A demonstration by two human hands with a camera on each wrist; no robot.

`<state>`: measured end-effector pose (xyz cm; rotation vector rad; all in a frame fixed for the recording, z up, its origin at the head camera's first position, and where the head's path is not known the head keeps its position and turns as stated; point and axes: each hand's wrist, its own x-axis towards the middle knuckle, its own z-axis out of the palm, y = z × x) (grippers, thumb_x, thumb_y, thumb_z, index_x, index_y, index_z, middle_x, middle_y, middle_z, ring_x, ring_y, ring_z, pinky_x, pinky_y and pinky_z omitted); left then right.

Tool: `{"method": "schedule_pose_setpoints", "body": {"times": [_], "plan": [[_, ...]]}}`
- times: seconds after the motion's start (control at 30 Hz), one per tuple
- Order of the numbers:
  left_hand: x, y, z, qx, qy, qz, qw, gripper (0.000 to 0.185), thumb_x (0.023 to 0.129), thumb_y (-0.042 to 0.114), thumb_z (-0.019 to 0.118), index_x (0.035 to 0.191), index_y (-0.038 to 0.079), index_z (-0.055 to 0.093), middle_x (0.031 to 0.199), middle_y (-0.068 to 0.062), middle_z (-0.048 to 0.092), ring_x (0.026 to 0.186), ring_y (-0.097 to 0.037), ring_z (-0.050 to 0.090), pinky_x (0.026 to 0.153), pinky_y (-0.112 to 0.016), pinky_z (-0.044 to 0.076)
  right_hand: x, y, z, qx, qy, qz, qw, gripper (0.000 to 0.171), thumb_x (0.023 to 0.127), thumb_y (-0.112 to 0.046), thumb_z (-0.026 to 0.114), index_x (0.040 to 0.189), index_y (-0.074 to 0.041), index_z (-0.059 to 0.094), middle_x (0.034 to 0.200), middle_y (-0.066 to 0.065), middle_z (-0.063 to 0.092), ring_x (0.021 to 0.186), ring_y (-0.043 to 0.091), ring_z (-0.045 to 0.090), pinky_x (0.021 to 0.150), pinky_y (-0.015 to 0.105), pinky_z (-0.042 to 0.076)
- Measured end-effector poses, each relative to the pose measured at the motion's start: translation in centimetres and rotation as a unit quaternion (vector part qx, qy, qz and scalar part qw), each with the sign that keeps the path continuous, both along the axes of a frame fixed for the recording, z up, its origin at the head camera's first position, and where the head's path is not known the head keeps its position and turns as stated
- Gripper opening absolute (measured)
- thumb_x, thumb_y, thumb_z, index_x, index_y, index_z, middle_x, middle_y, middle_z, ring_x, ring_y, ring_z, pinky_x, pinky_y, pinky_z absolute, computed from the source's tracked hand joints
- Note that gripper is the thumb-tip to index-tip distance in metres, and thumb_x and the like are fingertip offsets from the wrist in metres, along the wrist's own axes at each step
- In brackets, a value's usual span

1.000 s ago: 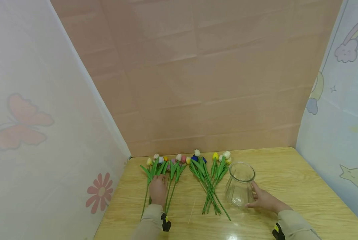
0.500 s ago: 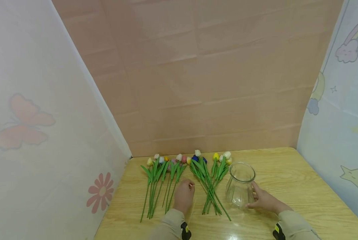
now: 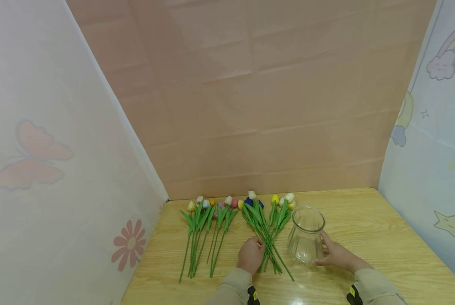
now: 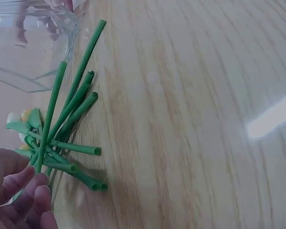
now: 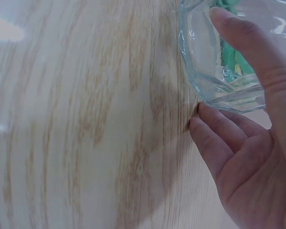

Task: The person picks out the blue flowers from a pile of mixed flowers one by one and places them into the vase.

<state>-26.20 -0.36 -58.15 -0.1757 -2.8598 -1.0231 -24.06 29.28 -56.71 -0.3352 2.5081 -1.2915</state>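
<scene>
Artificial tulips with green stems lie on the wooden table, and the stems of the middle bunch (image 3: 267,241) cross one another. My left hand (image 3: 251,255) is at the left side of that bunch. In the left wrist view, its thumb and fingertips pinch at a green tulip stem (image 4: 51,117) above the cut ends of others. A clear glass vase (image 3: 305,241) stands upright to the right of the bunch, with no flowers in it. My right hand (image 3: 338,256) holds its lower right side, thumb (image 5: 250,40) against the glass and fingers curled near the base.
More tulips (image 3: 197,241) in white, yellow, blue, orange and pink lie at the left of the table (image 3: 357,220). A brown cloth (image 3: 265,106) hangs behind the table. Printed white panels (image 3: 59,212) stand at both sides.
My left hand has moved right from the left tulips, across the gap, to the stems of the middle bunch. My right hand and the vase have stayed in place.
</scene>
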Motion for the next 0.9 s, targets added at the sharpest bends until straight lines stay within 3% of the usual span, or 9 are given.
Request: {"method": "schedule_pose_setpoints", "body": {"times": [0.4,0.73,0.9], "plan": [[0.2,0.3,-0.5,0.111,-0.064,0.020,0.9915,0.021,0.091,0.027,0.068,0.084,0.014,0.052,0.063,0.004,0.050,0.050,-0.009,0.039,0.046,-0.025,0.031,0.1,0.1,-0.4,-0.012,0.003,0.003,1.000,0.120,0.080,-0.024,0.080,0.148,0.007,-0.014,0.139,0.052,0.016,0.117,0.064,0.042,0.093,0.059,0.045],[-0.5,0.8,-1.5,0.110,-0.077,0.024,0.9906,0.022,0.088,0.031,0.071,0.080,0.013,0.061,0.071,0.004,0.058,0.059,-0.010,0.048,0.053,-0.026,0.038,0.1,0.1,0.0,-0.005,0.001,0.008,1.000,0.119,0.082,-0.025,0.078,0.147,0.009,-0.016,0.138,0.053,0.016,0.117,0.066,0.040,0.092,0.060,0.045],[-0.7,0.9,-1.7,0.141,-0.069,0.026,0.9872,0.029,0.089,0.020,0.068,0.068,0.015,0.049,0.059,0.006,0.041,0.052,-0.010,0.037,0.049,-0.025,0.030,0.1,0.1,-0.1,-0.008,-0.001,0.006,1.000,0.117,0.082,-0.024,0.078,0.147,0.009,-0.014,0.138,0.053,0.016,0.117,0.065,0.041,0.092,0.060,0.046]]}}
